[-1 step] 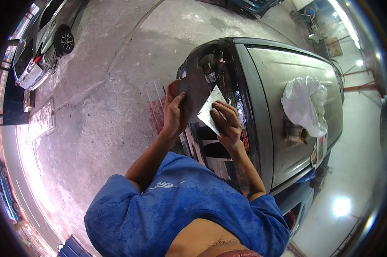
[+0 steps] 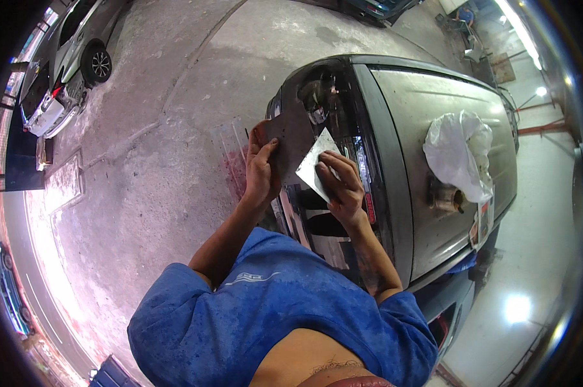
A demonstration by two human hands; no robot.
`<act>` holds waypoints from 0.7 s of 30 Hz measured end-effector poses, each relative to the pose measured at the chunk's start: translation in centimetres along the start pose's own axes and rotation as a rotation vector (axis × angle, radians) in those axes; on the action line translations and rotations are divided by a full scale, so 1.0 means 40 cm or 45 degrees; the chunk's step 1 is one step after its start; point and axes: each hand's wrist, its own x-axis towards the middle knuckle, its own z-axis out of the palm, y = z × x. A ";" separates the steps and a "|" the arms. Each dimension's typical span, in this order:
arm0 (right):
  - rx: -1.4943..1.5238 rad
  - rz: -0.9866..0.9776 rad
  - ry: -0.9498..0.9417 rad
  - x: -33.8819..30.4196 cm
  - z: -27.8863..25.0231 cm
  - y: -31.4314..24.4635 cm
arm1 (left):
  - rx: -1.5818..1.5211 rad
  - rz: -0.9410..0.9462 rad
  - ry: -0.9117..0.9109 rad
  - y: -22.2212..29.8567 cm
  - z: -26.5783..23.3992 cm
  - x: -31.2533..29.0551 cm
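In my left hand (image 2: pixel 262 161) is a dark, flat sheet (image 2: pixel 292 138), its near edge pinched between thumb and fingers. My right hand (image 2: pixel 343 187) grips a thin, pale, four-cornered sheet (image 2: pixel 315 161) with dark smudges, one corner pointing away from me. The two sheets are close together, the pale one just right of the dark one; whether they touch I cannot tell. Both hands are in front of my chest, above the glossy black rear end (image 2: pixel 336 97) of a grey vehicle. The fingers of my left hand are partly hidden behind the dark sheet.
On the vehicle's dull roof (image 2: pixel 414 97) lie a white plastic bag (image 2: pixel 456 151), a metal can (image 2: pixel 445 198) and some paper (image 2: pixel 481 226). A see-through ribbed piece with reddish marks (image 2: pixel 232 158) shows left of my left hand. A silver car (image 2: pixel 72 71) stands far left on the concrete floor (image 2: pixel 136 168).
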 end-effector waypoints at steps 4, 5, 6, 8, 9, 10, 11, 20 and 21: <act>-0.004 0.002 -0.101 -0.050 -0.023 -0.037 | 0.001 0.038 -0.012 0.007 -0.016 -0.070; 0.010 -0.004 -0.123 -0.063 -0.025 -0.041 | -0.023 0.058 -0.014 0.005 -0.018 -0.082; 0.025 0.019 -0.124 -0.078 -0.025 -0.046 | -0.025 0.049 -0.016 0.010 -0.024 -0.098; -0.016 0.042 -0.108 -0.106 -0.018 -0.055 | -0.036 0.046 -0.032 0.026 -0.037 -0.129; -0.039 0.059 -0.105 -0.119 -0.010 -0.061 | 0.005 0.052 -0.005 0.038 -0.043 -0.142; -0.060 0.050 -0.102 -0.131 -0.003 -0.067 | 0.036 0.073 0.003 0.051 -0.050 -0.151; -0.052 0.082 -0.082 -0.139 0.007 -0.073 | 0.062 0.101 -0.006 0.068 -0.055 -0.156; 1.468 1.247 0.445 -0.103 0.092 -0.084 | -0.029 0.004 0.001 0.191 -0.086 -0.287; 1.707 1.244 0.403 -0.096 0.113 -0.082 | -0.046 -0.053 0.027 0.190 -0.087 -0.307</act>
